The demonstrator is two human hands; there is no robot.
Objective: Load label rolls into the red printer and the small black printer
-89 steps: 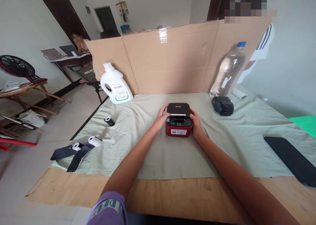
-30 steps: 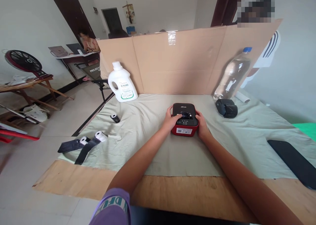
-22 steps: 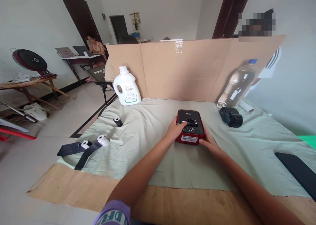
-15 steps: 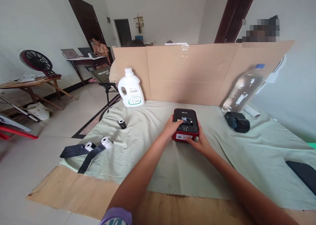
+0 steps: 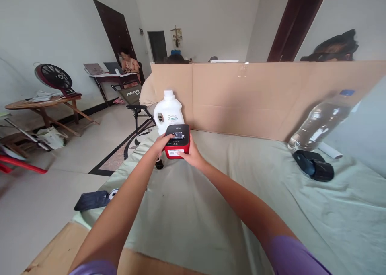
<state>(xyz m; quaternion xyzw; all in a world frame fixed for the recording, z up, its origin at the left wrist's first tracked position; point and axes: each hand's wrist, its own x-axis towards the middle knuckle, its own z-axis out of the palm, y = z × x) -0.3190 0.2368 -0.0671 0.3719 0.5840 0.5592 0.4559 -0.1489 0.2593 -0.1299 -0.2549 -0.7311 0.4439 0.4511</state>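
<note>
A small box with a black top and red sides is in front of the white jug, hiding its lower part. My left hand grips the box's left side, its thumb over the top. At the right side, my right hand holds on, thumb against the front by a white label. Just below the box, a small black roll stands on the cloth, partly covered by the left hand. Near my left forearm lies a dark strip with a white-ended roll, partly hidden.
Pale green cloth covers the table. A cardboard panel stands along the back. At right are a leaning clear bottle, a black device and a white paper tube. People sit beyond the panel.
Both hands have carried the box leftward and away from me, from the middle of the cloth to in front of the white jug. My view has shifted somewhat.
</note>
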